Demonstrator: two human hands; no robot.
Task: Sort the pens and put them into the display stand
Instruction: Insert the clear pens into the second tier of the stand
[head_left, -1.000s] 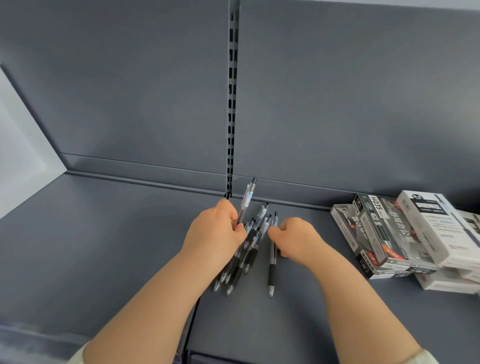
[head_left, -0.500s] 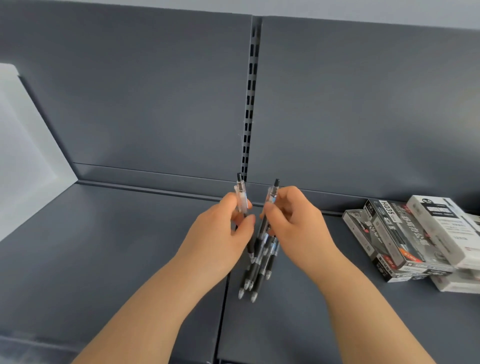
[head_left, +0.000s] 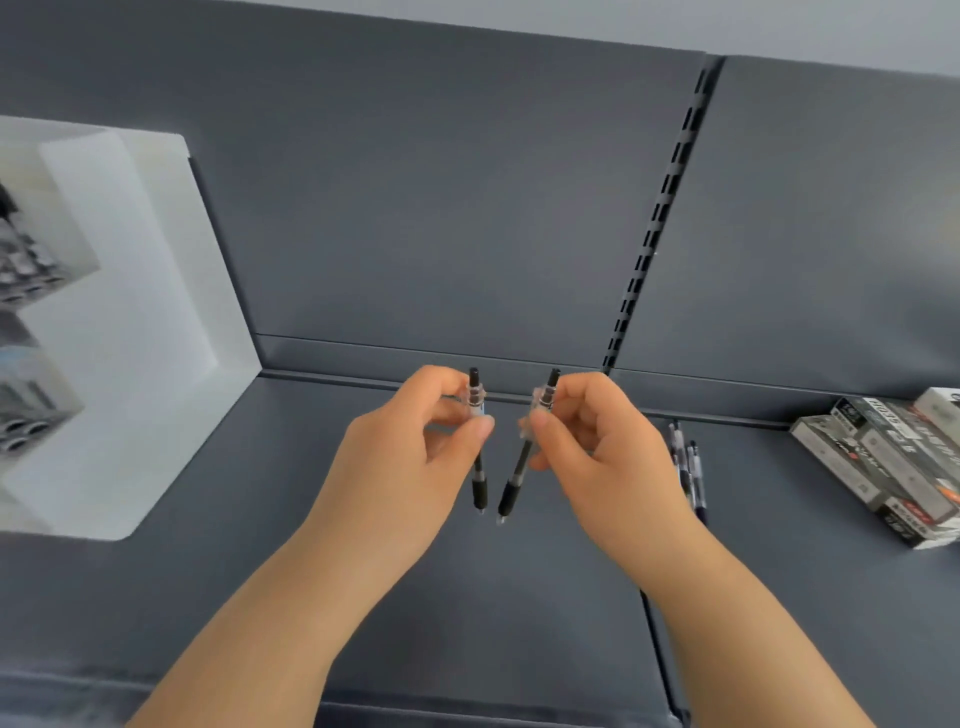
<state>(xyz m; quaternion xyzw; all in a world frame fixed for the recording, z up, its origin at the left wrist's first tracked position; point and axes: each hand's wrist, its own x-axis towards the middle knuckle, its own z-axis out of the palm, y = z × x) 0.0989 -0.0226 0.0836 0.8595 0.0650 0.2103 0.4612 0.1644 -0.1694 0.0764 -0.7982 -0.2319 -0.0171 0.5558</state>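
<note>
Both now clear of bunch (head_left: 688, 467): L grip (head_left: 410, 457) pinches L pen (head_left: 478, 483), R grip (head_left: 597, 457) R pen (head_left: 511, 488).

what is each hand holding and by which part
The left hand pinches a pen at its clear upper barrel, just below the clicker; the right hand pinches a second pen at the same place.
</note>
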